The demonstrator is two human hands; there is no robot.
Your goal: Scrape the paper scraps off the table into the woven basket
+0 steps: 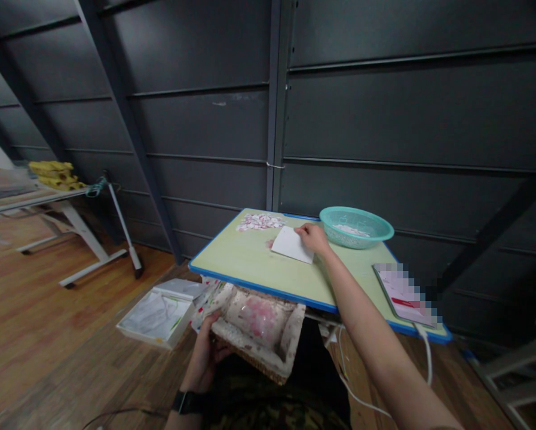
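My right hand (313, 237) pinches the upper right edge of a white card (290, 243), which is tilted over the pale yellow-green tabletop (236, 257). A pink smear shows beside the card's left side. Farther back lies a heap of small white and reddish flat pieces (259, 221). Below the table's front edge, my left hand (210, 337) grips the left side of an open box (259, 322). The box has a dirty whitish rim, a brown outer side and a shiny pink-stained inside. My left fingers are partly hidden under it.
A turquoise plastic basket (356, 227) with whitish pieces stands at the table's back right. A tablet (404, 295) with a white cable lies at the right edge. On the floor at left is a white box (155, 313). Another table (39, 200) holds yellow items; a dark panelled wall rises behind.
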